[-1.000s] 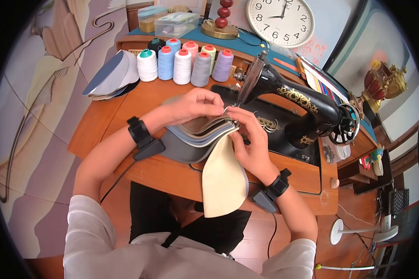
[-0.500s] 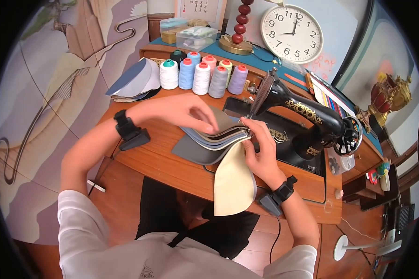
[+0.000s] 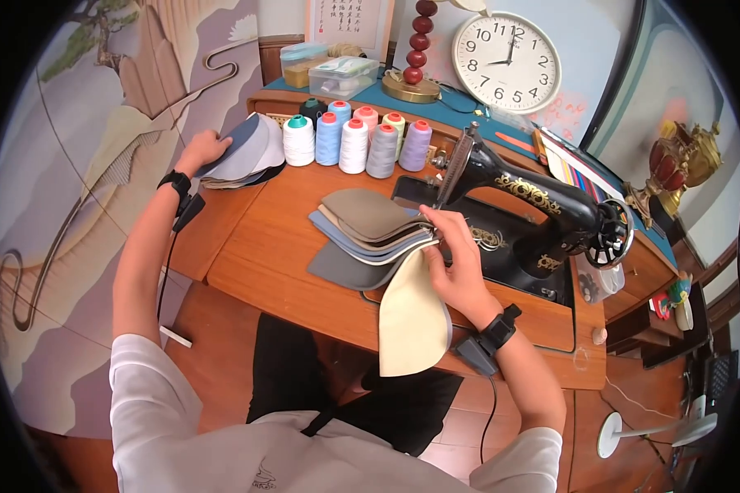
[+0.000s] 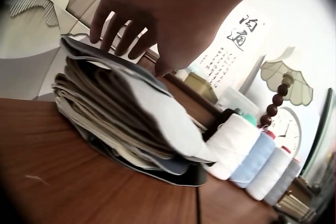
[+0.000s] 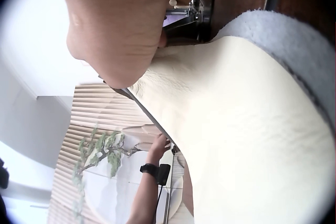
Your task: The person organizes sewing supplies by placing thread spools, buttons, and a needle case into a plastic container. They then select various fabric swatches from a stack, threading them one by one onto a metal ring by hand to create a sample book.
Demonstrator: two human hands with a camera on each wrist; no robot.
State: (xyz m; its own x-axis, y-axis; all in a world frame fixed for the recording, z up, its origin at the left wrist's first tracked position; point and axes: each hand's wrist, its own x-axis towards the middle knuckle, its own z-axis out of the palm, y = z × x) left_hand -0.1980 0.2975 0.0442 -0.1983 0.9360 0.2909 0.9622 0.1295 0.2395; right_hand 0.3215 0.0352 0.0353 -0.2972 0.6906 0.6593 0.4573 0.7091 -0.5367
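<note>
At the back left of the table my left hand [image 3: 207, 149] reaches to a pile of curved fabric pieces [image 3: 255, 156]. Seen from the left wrist, its spread fingers [image 4: 122, 40] hang at the edge of the top grey piece [image 4: 157, 108]. My right hand [image 3: 459, 267] pinches the joined corner of several layered fabric panels [image 3: 366, 212] in front of the sewing machine [image 3: 526, 185]. Brown, blue and grey layers fan out to the left; a cream panel [image 3: 407, 320] droops over the table's front edge. In the right wrist view that cream panel [image 5: 247, 129] fills much of the picture.
Several thread spools [image 3: 353, 148] stand in two rows behind the panels. Farther back are clear plastic boxes [image 3: 345, 78], a lamp with red beads [image 3: 420, 51] and a round clock [image 3: 510, 66]. A cable [image 3: 166, 271] hangs from the left wrist.
My left hand has left the layered panels and moved left and away to the pile of fabric pieces. My right hand keeps its pinch on the panels' corner.
</note>
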